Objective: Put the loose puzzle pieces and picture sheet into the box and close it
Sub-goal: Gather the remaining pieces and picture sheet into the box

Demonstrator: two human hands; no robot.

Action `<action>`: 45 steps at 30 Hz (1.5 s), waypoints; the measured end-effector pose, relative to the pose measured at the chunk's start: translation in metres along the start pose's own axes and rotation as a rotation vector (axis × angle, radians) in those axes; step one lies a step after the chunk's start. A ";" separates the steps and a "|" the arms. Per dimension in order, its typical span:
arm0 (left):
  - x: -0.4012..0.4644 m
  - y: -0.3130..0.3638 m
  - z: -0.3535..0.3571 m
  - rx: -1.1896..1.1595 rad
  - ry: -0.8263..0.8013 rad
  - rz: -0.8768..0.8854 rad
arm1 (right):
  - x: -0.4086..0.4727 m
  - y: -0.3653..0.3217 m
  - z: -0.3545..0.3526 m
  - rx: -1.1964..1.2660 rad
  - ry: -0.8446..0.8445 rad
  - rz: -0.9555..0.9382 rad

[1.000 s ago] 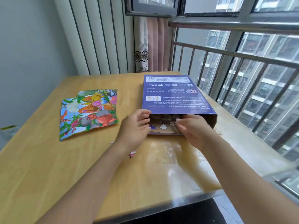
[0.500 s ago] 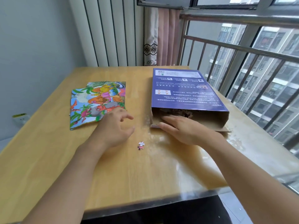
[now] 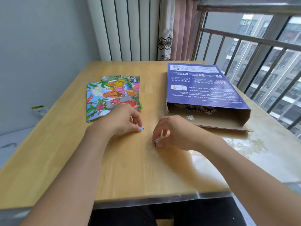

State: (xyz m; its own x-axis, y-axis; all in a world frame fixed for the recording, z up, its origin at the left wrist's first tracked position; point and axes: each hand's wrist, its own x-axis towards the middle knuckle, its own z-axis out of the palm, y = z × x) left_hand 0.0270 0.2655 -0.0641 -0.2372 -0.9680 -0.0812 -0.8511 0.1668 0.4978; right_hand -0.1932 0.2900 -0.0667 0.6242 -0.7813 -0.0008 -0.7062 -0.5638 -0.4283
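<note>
**Stray pieces being gathered; sheet and closing outstanding**

Head view: The box [image 3: 206, 88] lies flat on the table [image 3: 65, 152], its near end open; many pieces are seen inside, and a white piece [image 3: 190, 117] sits on the inner floor by the mouth. Left of the box mouth, a blue piece [image 3: 142, 128] is pinched by the left hand [image 3: 123, 121]. Just nearer, a pale piece [image 3: 157, 141] is pinched by the right hand [image 3: 175, 131]. The picture sheet [image 3: 112, 95] lies well left of the box, untouched. Judged remaining: two pieces, sheet, closure.
</note>
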 end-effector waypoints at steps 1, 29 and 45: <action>0.000 0.003 -0.001 0.016 -0.014 0.002 | 0.003 -0.002 -0.003 -0.002 -0.028 0.023; -0.132 0.012 0.059 -0.039 0.016 0.445 | -0.119 -0.008 0.033 0.076 0.029 -0.194; -0.119 0.066 0.044 -0.658 0.077 0.244 | -0.120 -0.008 0.012 0.937 0.374 0.081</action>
State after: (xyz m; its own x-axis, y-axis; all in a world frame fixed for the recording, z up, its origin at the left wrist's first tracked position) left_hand -0.0219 0.4003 -0.0594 -0.3313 -0.9318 0.1484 -0.3121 0.2566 0.9147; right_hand -0.2580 0.3915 -0.0742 0.3273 -0.9324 0.1533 -0.0948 -0.1938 -0.9764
